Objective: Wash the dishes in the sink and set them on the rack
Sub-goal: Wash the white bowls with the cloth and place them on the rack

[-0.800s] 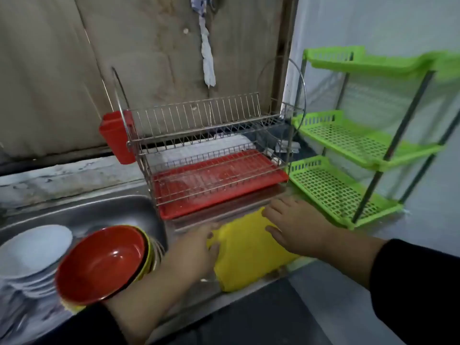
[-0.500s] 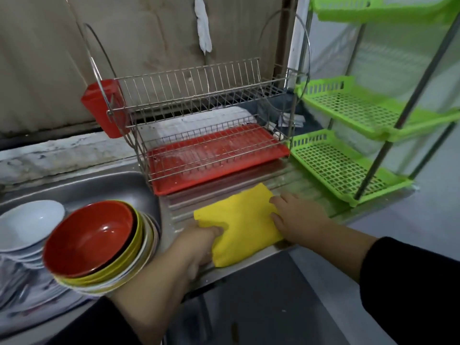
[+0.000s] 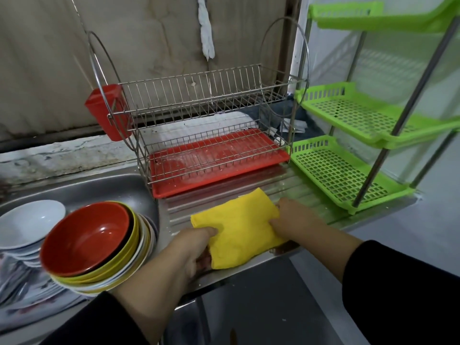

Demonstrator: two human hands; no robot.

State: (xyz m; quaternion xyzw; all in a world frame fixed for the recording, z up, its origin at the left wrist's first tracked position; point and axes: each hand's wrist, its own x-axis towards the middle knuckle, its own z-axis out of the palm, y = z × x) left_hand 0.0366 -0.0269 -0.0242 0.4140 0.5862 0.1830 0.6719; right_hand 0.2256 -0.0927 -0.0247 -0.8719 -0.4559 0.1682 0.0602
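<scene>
Head view: the left hand pinches the near-left edge of a folded yellow cloth lying on the ribbed drainboard; the right hand lies on its right edge, fingers curled over it. Both forearms reach forward. Stacked bowls fill the sink; the wire rack stands behind.

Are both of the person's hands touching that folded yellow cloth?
Touching. The head view shows the left hand gripping the folded yellow cloth's near edge, the right hand on its right side.
</scene>
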